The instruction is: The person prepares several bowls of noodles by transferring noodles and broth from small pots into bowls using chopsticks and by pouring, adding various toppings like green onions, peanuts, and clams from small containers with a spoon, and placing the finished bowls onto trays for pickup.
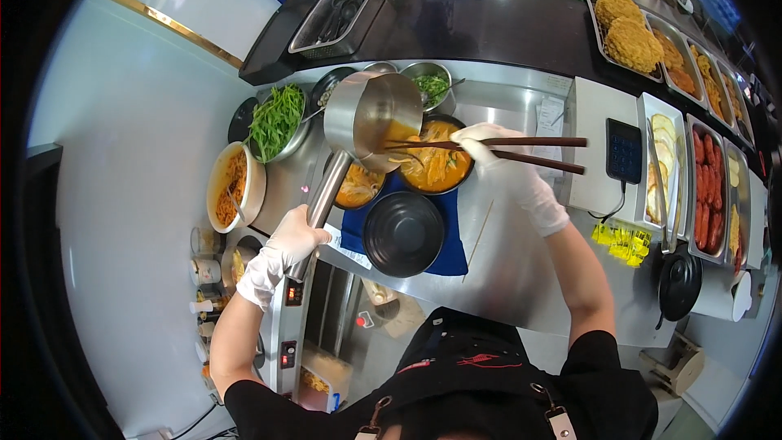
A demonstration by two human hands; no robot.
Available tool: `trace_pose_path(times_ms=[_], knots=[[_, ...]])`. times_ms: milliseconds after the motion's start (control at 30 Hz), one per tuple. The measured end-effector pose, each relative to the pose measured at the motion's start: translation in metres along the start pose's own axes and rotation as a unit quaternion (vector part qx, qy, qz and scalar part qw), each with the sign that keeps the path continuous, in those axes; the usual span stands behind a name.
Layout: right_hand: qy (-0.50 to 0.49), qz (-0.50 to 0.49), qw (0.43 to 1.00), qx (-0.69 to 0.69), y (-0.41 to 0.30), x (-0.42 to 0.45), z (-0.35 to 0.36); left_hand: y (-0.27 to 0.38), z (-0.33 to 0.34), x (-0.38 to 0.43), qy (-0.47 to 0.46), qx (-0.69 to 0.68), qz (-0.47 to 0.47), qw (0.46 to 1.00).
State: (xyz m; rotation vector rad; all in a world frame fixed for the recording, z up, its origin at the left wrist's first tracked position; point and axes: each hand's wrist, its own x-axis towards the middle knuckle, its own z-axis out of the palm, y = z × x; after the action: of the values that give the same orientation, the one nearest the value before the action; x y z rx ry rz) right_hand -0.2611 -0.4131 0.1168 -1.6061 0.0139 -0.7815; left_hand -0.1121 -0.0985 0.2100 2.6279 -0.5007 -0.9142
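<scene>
My gloved left hand (294,235) grips the metal handle of a deep steel saucepan (348,116), which is tipped to the right over a black bowl of orange soup (435,174). Some orange broth shows inside the pan. My gloved right hand (498,146) holds a pair of long dark wooden chopsticks (537,142), their tips at the mouth of the pan. A second bowl of orange soup (357,188) stands partly hidden under the pan. Closer to me, an empty black bowl (403,234) sits on a blue cloth (453,247).
Left are a bowl of leafy greens (278,122) and a white tub of reddish shredded food (232,192). Behind stands a pot of chopped greens (431,85). Right are a phone (624,151), a tray of fried eggs (663,159) and a tray of sausages (708,189).
</scene>
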Motion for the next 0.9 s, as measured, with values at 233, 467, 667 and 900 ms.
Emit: trace_pose_path(times_ms=[233,467,667,900], knots=[[-0.012,-0.001,0.999,-0.04,-0.013,-0.008,-0.015,0.011,-0.003,-0.009,-0.001,-0.014,-0.021,1.0],[-0.055,-0.023,0.997,-0.05,0.002,0.016,0.002,0.015,-0.005,-0.006,-0.014,-0.047,-0.021,0.999],[-0.103,0.004,0.983,-0.151,-0.031,-0.012,-0.015,0.009,-0.005,-0.007,-0.006,-0.044,-0.025,0.999],[-0.01,-0.036,0.985,-0.17,-0.043,-0.022,-0.038,0.013,-0.002,-0.01,-0.033,-0.105,-0.028,0.994]])
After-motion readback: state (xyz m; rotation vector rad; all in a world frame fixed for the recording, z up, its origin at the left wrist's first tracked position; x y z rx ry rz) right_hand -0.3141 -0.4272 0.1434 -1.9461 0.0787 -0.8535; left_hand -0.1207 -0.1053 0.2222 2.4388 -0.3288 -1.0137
